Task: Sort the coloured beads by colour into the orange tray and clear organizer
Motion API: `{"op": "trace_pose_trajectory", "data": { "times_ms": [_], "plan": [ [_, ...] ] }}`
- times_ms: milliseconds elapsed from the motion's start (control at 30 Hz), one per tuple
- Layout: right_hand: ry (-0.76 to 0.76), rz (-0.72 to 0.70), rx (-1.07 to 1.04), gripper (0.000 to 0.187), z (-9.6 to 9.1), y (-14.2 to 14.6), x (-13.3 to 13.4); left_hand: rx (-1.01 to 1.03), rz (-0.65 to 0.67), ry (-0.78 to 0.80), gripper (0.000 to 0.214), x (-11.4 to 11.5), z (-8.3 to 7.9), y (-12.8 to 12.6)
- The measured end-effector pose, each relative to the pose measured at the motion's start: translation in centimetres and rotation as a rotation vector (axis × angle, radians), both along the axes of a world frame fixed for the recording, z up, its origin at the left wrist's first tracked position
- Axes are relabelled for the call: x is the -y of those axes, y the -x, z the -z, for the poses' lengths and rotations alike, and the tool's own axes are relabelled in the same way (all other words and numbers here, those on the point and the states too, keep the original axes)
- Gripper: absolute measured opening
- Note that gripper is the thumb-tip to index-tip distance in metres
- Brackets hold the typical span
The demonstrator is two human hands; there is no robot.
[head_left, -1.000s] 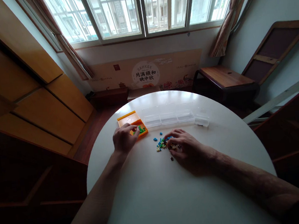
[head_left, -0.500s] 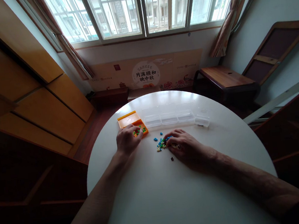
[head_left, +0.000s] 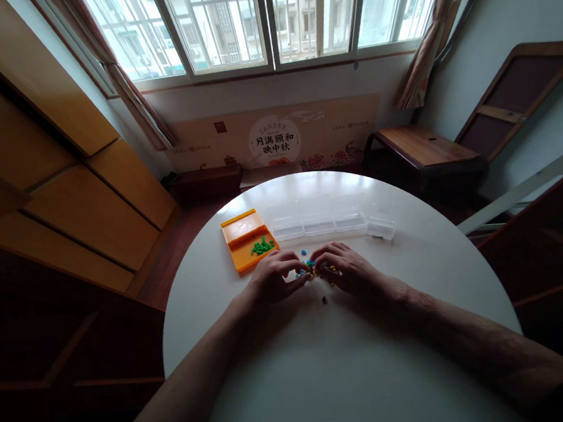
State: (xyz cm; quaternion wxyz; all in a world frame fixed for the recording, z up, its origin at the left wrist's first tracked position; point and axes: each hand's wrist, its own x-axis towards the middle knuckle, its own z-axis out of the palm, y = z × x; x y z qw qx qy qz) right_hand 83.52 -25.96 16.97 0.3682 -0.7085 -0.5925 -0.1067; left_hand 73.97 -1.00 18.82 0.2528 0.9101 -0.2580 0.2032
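A small pile of tiny blue, green, yellow and dark building bricks lies on the round white table, partly covered by my hands. My left hand comes in from the left, thumb and forefinger pinched together at the pile's edge; whatever is between the tips is too small to name. Over the pile's right side, my right hand has its fingers curled down to the bricks, and its grip is hidden. Several green bricks lie in the orange box, whose lid is folded back, just beyond my left hand.
A row of clear plastic compartments stands behind the pile, with its right-end compartment angled. One dark brick lies apart, nearer to me. The white table has a curved edge. A wooden side table stands beyond at right.
My left hand has moved right and nearer to me, from above the orange box to the brick pile, uncovering the green bricks. My right hand stays at the pile, its fingers slightly shifted.
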Motion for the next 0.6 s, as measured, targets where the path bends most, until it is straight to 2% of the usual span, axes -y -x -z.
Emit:
{"op": "trace_pose_trajectory", "data": {
  "times_ms": [300, 600],
  "plan": [
    [-0.024, -0.018, 0.021, 0.006, 0.17, -0.07, -0.08, 0.056, 0.080, 0.035, 0.013, 0.61, 0.10, -0.21],
    [-0.001, 0.016, -0.033, 0.013, -0.64, 0.47, 0.17, -0.036, -0.004, 0.044, 0.021, -0.04, -0.21, 0.04]
  ]
}}
